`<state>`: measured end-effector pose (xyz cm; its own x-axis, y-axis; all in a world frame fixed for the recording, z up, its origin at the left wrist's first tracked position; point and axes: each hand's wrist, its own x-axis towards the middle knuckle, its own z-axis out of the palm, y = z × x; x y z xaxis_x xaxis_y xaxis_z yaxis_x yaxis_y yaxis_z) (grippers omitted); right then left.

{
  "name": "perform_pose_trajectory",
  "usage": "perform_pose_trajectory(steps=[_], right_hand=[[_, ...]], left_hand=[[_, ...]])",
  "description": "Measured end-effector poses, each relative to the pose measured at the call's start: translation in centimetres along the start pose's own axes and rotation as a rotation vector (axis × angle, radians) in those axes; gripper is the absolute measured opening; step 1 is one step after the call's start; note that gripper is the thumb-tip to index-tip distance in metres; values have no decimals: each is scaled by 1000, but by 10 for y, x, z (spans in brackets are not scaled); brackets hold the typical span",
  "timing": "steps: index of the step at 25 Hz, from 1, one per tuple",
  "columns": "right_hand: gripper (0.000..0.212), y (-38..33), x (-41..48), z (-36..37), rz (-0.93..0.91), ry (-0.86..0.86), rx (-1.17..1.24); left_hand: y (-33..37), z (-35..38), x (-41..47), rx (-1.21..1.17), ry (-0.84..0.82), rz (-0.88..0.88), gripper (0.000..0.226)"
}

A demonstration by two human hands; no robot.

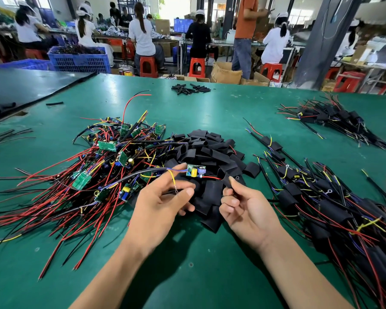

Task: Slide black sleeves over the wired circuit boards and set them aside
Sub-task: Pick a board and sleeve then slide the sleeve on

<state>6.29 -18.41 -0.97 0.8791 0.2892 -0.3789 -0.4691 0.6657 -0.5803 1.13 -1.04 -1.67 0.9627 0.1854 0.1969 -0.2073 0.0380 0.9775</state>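
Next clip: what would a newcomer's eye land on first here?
The two hands at centre: the left hand holds a small green board by its wires, and the right hand pinches a black sleeve beside it. Around them, a red-wired tangle of bare boards spreads left, a sleeve heap sits behind, and sleeved boards lie piled right.

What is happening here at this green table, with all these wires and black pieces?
A person is fitting black sleeves onto wired circuit boards. The left hand holds one bare circuit board by its wires, and the right hand pinches a black sleeve beside it; the sleeve is not on the board yet. A pile of unsleeved boards lies at the left, loose sleeves in the middle, finished ones at the right.
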Motion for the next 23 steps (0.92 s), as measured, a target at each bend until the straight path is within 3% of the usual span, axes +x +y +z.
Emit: perform_pose_trajectory(steps=[4,8,11,18,23], right_hand=[[18,-7,2,-3,12,24,70],[17,-12,2,-6,5,24,39],[15,-8,2,-6,-9,16,-49],[15,8,6,-2,-220,-12,-275],[13,18,5,-2,-389,-25,-429]], left_hand=[[1,1,0,-128,-132,-122,58],[6,-3,2,-465,-139,-232,27],[3,-1,0,-379,-63,-194,11],[4,-1,1,-342,64,-222,32],[9,0,1,-431,88,-313,25]])
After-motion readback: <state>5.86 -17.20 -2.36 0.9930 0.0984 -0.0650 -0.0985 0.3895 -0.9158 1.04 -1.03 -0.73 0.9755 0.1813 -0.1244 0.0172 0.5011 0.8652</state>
